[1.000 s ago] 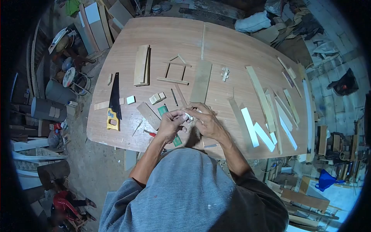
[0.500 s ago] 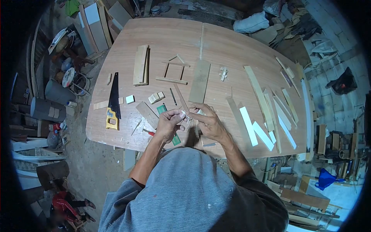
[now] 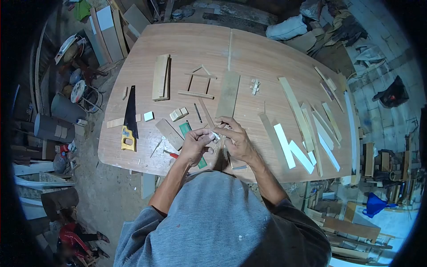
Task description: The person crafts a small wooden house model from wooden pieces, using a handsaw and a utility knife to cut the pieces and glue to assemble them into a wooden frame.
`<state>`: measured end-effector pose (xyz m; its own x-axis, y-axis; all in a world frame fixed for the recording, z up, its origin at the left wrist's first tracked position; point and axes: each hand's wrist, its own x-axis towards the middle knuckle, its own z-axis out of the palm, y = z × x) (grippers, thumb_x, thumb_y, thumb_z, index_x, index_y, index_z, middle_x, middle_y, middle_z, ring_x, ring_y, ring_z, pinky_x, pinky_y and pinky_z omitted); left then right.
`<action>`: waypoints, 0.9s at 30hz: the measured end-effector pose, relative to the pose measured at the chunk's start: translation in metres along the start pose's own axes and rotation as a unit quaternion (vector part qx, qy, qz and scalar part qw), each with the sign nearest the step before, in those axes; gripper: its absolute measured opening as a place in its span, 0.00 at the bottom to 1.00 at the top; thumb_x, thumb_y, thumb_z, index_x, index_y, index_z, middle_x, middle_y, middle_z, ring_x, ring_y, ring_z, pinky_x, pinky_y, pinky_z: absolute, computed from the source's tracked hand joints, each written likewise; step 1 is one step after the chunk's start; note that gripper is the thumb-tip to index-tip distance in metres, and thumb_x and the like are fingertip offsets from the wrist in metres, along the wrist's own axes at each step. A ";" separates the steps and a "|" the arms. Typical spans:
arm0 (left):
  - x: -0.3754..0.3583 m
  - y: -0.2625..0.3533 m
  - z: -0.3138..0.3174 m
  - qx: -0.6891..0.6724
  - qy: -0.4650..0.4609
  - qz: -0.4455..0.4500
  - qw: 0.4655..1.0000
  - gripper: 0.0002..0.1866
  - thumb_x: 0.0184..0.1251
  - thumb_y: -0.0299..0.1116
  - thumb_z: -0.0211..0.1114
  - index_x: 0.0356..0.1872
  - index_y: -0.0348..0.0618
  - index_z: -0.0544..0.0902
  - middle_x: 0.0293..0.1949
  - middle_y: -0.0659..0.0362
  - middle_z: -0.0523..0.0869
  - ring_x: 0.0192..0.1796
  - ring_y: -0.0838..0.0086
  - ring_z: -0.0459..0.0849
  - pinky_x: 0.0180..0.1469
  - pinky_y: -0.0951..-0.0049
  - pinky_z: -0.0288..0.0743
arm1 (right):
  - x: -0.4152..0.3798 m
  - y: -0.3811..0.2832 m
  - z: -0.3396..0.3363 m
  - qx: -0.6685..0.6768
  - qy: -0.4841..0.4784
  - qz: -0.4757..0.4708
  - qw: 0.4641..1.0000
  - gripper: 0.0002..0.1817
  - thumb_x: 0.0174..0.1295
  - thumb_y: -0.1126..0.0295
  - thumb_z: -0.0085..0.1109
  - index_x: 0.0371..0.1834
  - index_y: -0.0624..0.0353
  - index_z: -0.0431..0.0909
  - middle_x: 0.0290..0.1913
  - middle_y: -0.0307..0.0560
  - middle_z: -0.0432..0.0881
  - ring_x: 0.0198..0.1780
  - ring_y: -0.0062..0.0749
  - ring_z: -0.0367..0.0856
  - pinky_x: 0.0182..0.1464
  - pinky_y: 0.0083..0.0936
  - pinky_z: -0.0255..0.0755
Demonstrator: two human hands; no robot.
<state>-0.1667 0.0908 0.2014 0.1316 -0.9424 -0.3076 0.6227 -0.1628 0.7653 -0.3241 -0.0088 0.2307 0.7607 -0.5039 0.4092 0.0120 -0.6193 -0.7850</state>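
Both of my hands are close together over the front middle of the table. The fingers of my left hand (image 3: pixel 195 144) are pinched round a small whitish piece (image 3: pixel 215 135), too small to make out. My right hand (image 3: pixel 239 140) touches the same spot with its index finger, its fingers curled. What lies beneath the fingers is partly hidden. Beside my left hand are a green strip (image 3: pixel 185 128) and a red-handled tool (image 3: pixel 171 154). A thin wooden strip (image 3: pixel 206 112) and a wide flat board (image 3: pixel 228 95) lie beyond my hands.
A yellow-handled saw (image 3: pixel 129 139) rests on the table (image 3: pixel 195 40) at left. Stacked boards (image 3: pixel 160 78), a small wooden frame (image 3: pixel 195 94) and small blocks (image 3: pixel 179 114) lie further back. Long strips (image 3: pixel 296 107) lie at right. A person in red (image 3: pixel 73 238) is at lower left.
The fingers have shifted slightly around the small piece, my left hand's more closed now. The whole view has moved a little.
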 end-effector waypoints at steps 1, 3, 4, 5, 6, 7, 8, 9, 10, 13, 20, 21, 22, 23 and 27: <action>-0.001 0.001 0.000 0.003 0.001 0.001 1.000 0.08 0.67 0.30 0.65 0.42 0.37 0.83 0.33 0.60 0.86 0.33 0.80 0.83 0.26 0.79 0.77 | 0.000 0.001 0.001 0.000 -0.001 -0.001 1.000 0.30 0.43 0.89 0.43 0.51 0.61 0.82 0.60 0.56 0.72 0.57 0.46 0.75 0.60 0.35 0.70; -0.001 0.000 -0.001 0.006 0.002 0.003 1.000 0.08 0.67 0.30 0.65 0.42 0.37 0.83 0.33 0.60 0.86 0.32 0.80 0.83 0.26 0.79 0.77 | 0.000 0.001 0.002 0.000 -0.016 0.015 1.000 0.30 0.43 0.88 0.43 0.51 0.60 0.82 0.60 0.55 0.72 0.56 0.45 0.75 0.60 0.36 0.70; -0.001 -0.001 -0.002 0.004 0.001 0.003 1.000 0.08 0.67 0.30 0.65 0.42 0.37 0.83 0.33 0.60 0.86 0.33 0.80 0.83 0.26 0.79 0.77 | 0.000 0.000 0.001 0.000 -0.016 0.016 1.000 0.30 0.43 0.88 0.43 0.51 0.60 0.82 0.60 0.55 0.72 0.56 0.45 0.75 0.60 0.36 0.70; -0.001 -0.001 -0.003 0.002 -0.001 0.004 1.000 0.08 0.67 0.30 0.65 0.42 0.37 0.83 0.33 0.60 0.86 0.33 0.79 0.83 0.26 0.79 0.77 | 0.000 -0.002 0.000 -0.008 -0.017 0.011 1.000 0.30 0.43 0.88 0.43 0.51 0.59 0.82 0.60 0.55 0.72 0.55 0.45 0.75 0.60 0.36 0.70; -0.001 -0.001 -0.002 0.002 -0.001 0.003 1.000 0.08 0.67 0.30 0.65 0.42 0.37 0.83 0.33 0.60 0.86 0.33 0.79 0.83 0.26 0.79 0.77 | 0.000 -0.003 -0.001 -0.016 -0.019 0.005 1.000 0.30 0.43 0.88 0.44 0.51 0.59 0.82 0.60 0.55 0.72 0.55 0.45 0.75 0.60 0.36 0.70; -0.002 0.001 -0.001 -0.004 0.009 0.002 1.000 0.08 0.66 0.29 0.66 0.42 0.37 0.83 0.32 0.60 0.86 0.32 0.79 0.83 0.26 0.79 0.77 | -0.001 -0.002 -0.001 -0.017 -0.019 0.006 1.000 0.30 0.43 0.88 0.44 0.51 0.59 0.82 0.60 0.55 0.72 0.55 0.45 0.75 0.60 0.36 0.70; -0.003 0.001 0.001 -0.009 0.020 0.000 1.000 0.08 0.66 0.29 0.66 0.42 0.36 0.83 0.32 0.59 0.85 0.31 0.79 0.82 0.25 0.78 0.77 | -0.002 0.000 0.000 -0.022 -0.014 0.000 1.000 0.30 0.43 0.88 0.44 0.51 0.59 0.83 0.59 0.55 0.73 0.55 0.45 0.75 0.59 0.35 0.70; -0.003 0.001 0.001 -0.010 0.019 0.000 1.000 0.08 0.66 0.29 0.66 0.42 0.36 0.83 0.32 0.59 0.85 0.31 0.79 0.82 0.25 0.78 0.77 | -0.002 0.000 0.000 -0.027 -0.008 -0.006 1.000 0.29 0.43 0.88 0.44 0.50 0.60 0.83 0.58 0.55 0.73 0.55 0.45 0.76 0.59 0.35 0.70; -0.003 0.001 0.001 -0.012 0.025 0.001 1.000 0.08 0.66 0.29 0.66 0.42 0.36 0.83 0.32 0.59 0.85 0.31 0.79 0.82 0.25 0.79 0.77 | -0.002 -0.001 -0.001 -0.028 -0.008 -0.006 1.000 0.29 0.43 0.88 0.44 0.50 0.60 0.83 0.58 0.55 0.73 0.55 0.45 0.76 0.59 0.35 0.70; -0.003 0.002 -0.001 -0.009 0.025 0.000 1.000 0.08 0.66 0.29 0.66 0.42 0.37 0.83 0.32 0.59 0.86 0.33 0.79 0.83 0.26 0.79 0.77 | -0.003 -0.006 -0.004 -0.029 0.000 -0.020 0.999 0.28 0.42 0.88 0.44 0.47 0.61 0.83 0.57 0.56 0.74 0.54 0.45 0.76 0.58 0.34 0.71; -0.004 0.003 -0.002 -0.020 0.015 0.000 1.000 0.07 0.67 0.29 0.65 0.41 0.36 0.83 0.34 0.58 0.86 0.35 0.79 0.84 0.26 0.80 0.79 | -0.014 -0.013 -0.012 0.013 0.038 0.030 0.999 0.25 0.44 0.87 0.45 0.46 0.63 0.83 0.59 0.58 0.73 0.56 0.46 0.76 0.59 0.34 0.70; -0.004 0.002 -0.003 -0.020 0.015 -0.002 1.000 0.07 0.67 0.29 0.65 0.41 0.36 0.83 0.34 0.58 0.86 0.35 0.79 0.84 0.26 0.80 0.79 | -0.017 -0.014 -0.012 0.039 0.058 0.055 0.996 0.26 0.44 0.87 0.46 0.47 0.63 0.83 0.59 0.59 0.72 0.56 0.47 0.76 0.60 0.34 0.70; -0.004 0.002 -0.004 -0.067 0.000 -0.009 0.998 0.07 0.67 0.29 0.65 0.41 0.36 0.83 0.34 0.58 0.86 0.35 0.79 0.84 0.26 0.81 0.79 | -0.021 -0.012 -0.010 0.040 0.059 0.057 0.996 0.26 0.44 0.87 0.46 0.47 0.63 0.83 0.59 0.59 0.72 0.56 0.47 0.76 0.60 0.34 0.70; -0.003 0.003 -0.005 -0.113 -0.015 -0.015 0.993 0.07 0.67 0.29 0.64 0.41 0.36 0.83 0.34 0.58 0.85 0.35 0.79 0.83 0.27 0.82 0.79 | -0.024 -0.008 -0.007 0.026 0.055 0.053 0.997 0.26 0.46 0.86 0.47 0.51 0.61 0.82 0.60 0.58 0.71 0.58 0.45 0.74 0.60 0.35 0.70; -0.001 0.003 -0.005 -0.211 -0.038 -0.035 0.976 0.06 0.68 0.29 0.64 0.40 0.36 0.82 0.34 0.58 0.84 0.36 0.78 0.83 0.28 0.83 0.79 | -0.028 -0.016 0.009 -0.046 0.061 0.043 0.996 0.31 0.45 0.85 0.50 0.58 0.58 0.79 0.63 0.59 0.68 0.61 0.48 0.71 0.63 0.37 0.66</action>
<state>-0.1610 0.0931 0.2014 0.0302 -0.9550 -0.2952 0.8923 -0.1073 0.4385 -0.3399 0.0208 0.2271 0.6714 -0.6233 0.4009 -0.1134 -0.6210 -0.7755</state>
